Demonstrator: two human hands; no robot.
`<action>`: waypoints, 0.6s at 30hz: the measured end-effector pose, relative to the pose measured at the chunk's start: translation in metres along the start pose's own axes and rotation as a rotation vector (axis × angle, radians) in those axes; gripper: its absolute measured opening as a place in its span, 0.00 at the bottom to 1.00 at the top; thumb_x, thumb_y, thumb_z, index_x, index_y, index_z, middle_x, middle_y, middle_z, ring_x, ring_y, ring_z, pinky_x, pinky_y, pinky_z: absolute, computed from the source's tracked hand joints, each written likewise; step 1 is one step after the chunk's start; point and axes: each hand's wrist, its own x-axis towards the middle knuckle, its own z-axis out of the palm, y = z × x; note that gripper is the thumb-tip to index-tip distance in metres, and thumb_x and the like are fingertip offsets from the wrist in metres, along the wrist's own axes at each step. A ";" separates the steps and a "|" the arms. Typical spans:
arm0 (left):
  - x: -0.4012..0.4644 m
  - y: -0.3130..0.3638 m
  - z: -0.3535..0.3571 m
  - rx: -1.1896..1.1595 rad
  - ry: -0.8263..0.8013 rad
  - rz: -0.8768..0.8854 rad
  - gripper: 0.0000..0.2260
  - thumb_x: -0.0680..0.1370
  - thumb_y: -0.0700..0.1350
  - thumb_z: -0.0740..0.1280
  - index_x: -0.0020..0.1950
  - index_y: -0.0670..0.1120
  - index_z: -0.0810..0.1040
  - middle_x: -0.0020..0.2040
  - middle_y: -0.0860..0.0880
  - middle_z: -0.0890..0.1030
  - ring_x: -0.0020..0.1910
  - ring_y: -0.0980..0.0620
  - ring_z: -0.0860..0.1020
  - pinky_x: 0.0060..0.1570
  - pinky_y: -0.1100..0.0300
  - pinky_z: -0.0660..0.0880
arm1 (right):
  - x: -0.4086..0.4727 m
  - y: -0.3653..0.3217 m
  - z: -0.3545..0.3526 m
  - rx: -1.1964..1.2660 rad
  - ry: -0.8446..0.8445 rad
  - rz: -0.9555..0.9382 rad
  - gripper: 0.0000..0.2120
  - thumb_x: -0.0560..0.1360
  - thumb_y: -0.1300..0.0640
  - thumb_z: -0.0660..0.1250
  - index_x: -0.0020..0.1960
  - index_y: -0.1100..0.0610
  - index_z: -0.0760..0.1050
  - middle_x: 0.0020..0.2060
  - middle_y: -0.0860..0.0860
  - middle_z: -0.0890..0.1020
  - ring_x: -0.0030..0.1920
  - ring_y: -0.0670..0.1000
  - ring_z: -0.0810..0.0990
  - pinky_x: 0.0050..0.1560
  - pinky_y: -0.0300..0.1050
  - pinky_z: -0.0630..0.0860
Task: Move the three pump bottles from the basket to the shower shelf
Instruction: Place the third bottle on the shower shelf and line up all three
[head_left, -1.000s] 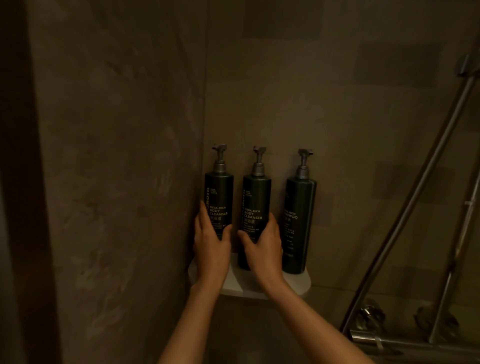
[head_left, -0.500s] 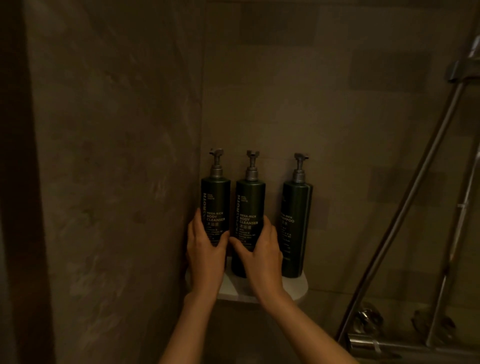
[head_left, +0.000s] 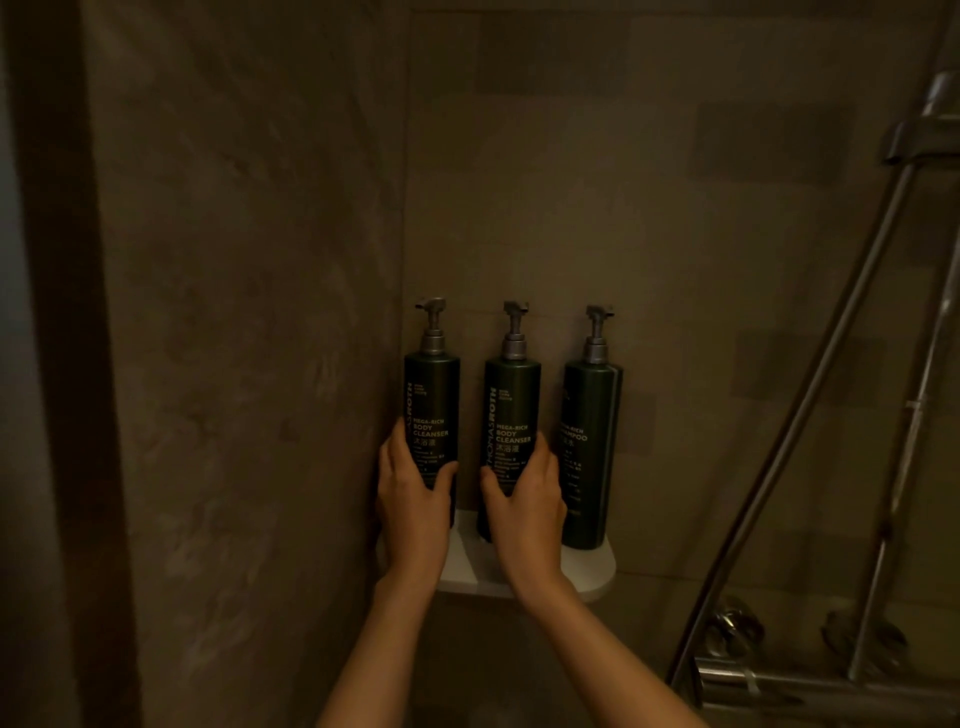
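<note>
Three dark green pump bottles stand upright in a row on the white corner shower shelf (head_left: 587, 574). My left hand (head_left: 413, 493) is wrapped around the lower part of the left bottle (head_left: 432, 395), which stands against the side wall. My right hand (head_left: 524, 499) grips the lower part of the middle bottle (head_left: 511, 400). The right bottle (head_left: 592, 441), labelled shampoo, stands free beside it. The basket is not in view.
Tiled walls meet in the corner behind the shelf. A slanted chrome shower rail (head_left: 810, 405) and an upright pipe (head_left: 914, 415) rise at the right from the chrome mixer tap (head_left: 779, 680) below. A dark frame (head_left: 67, 364) runs down the left edge.
The middle bottle has shifted slightly to the right in my right hand, leaving a wider gap to the left bottle. Both hands keep their hold.
</note>
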 end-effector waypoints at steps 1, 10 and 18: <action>0.001 0.000 0.001 0.002 0.001 -0.004 0.33 0.72 0.39 0.72 0.73 0.43 0.62 0.69 0.44 0.69 0.66 0.47 0.70 0.61 0.61 0.64 | 0.000 -0.001 0.000 -0.008 0.000 0.001 0.33 0.76 0.52 0.66 0.75 0.59 0.56 0.67 0.56 0.70 0.67 0.53 0.70 0.65 0.47 0.68; -0.002 -0.005 0.000 -0.036 -0.027 -0.007 0.33 0.73 0.39 0.70 0.75 0.46 0.60 0.70 0.45 0.70 0.67 0.48 0.70 0.63 0.59 0.65 | 0.000 -0.001 -0.001 -0.003 0.010 0.017 0.32 0.75 0.53 0.68 0.74 0.59 0.58 0.66 0.55 0.70 0.66 0.53 0.71 0.64 0.45 0.68; -0.002 -0.005 0.000 -0.043 -0.018 -0.012 0.32 0.73 0.40 0.70 0.75 0.47 0.60 0.69 0.45 0.69 0.66 0.48 0.70 0.63 0.57 0.67 | 0.000 -0.001 -0.004 0.033 0.006 0.012 0.33 0.74 0.53 0.69 0.74 0.58 0.58 0.67 0.54 0.70 0.66 0.51 0.70 0.61 0.37 0.62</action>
